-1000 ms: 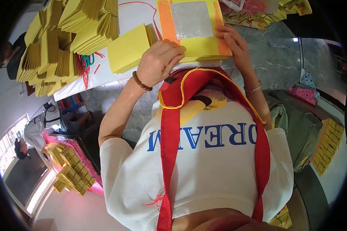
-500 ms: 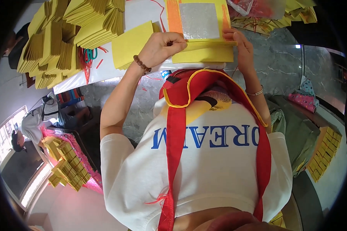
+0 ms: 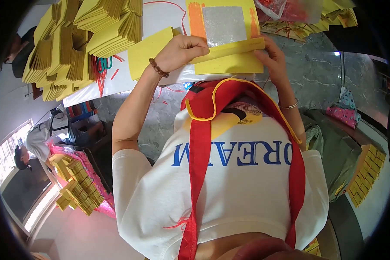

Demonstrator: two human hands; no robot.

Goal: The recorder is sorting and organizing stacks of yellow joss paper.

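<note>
A yellow paper sheet with a silver-grey square and orange strips lies on the table in front of me. Its near edge is turned up into a narrow folded band. My left hand is closed, thumb and fingers pinching the left end of that band. At the right end, my right hand grips the band between thumb and fingers. Beneath it lies more yellow paper, its near edge along the table's front. Another plain yellow sheet is left of my left hand.
Fanned stacks of folded yellow paper fill the table's left. Teal-handled scissors and red string lie beside them. A clear plastic bag with red contents is at far right. Two other people are at the left.
The folded band has turned further over the sheet, and its right end has risen away from me. My right hand has shifted its grip there; my left hand stays at the left end.
</note>
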